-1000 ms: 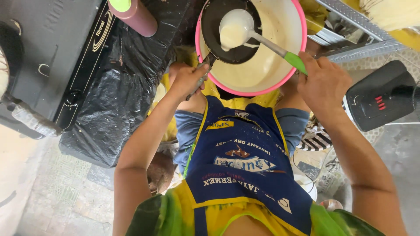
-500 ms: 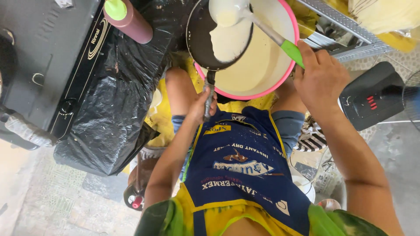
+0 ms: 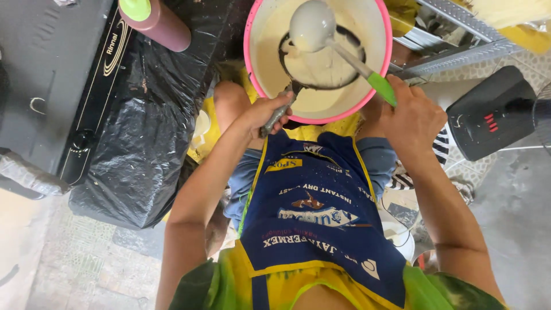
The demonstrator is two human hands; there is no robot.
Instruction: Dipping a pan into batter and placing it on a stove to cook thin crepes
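Note:
My left hand (image 3: 265,112) grips the handle of a small black pan (image 3: 321,66), held over a pink-rimmed bowl (image 3: 250,51) of pale batter. The pan's inside is coated with batter. My right hand (image 3: 410,117) holds the green handle of a white ladle (image 3: 311,25), whose batter-covered scoop hangs above the pan and the bowl. The bowl rests in front of my knees, above my blue and yellow apron (image 3: 321,212).
A black gas stove (image 3: 54,74) stands at the left, with a crumpled black plastic sheet (image 3: 140,138) beside it. A maroon bottle with a green cap (image 3: 155,20) stands on the sheet. A black fan base (image 3: 493,115) sits at the right, and a metal rack (image 3: 453,40) at top right.
The pan has shifted from the bowl's left edge to over its middle. The ladle has moved right along with it, and my left hand has slid up the handle.

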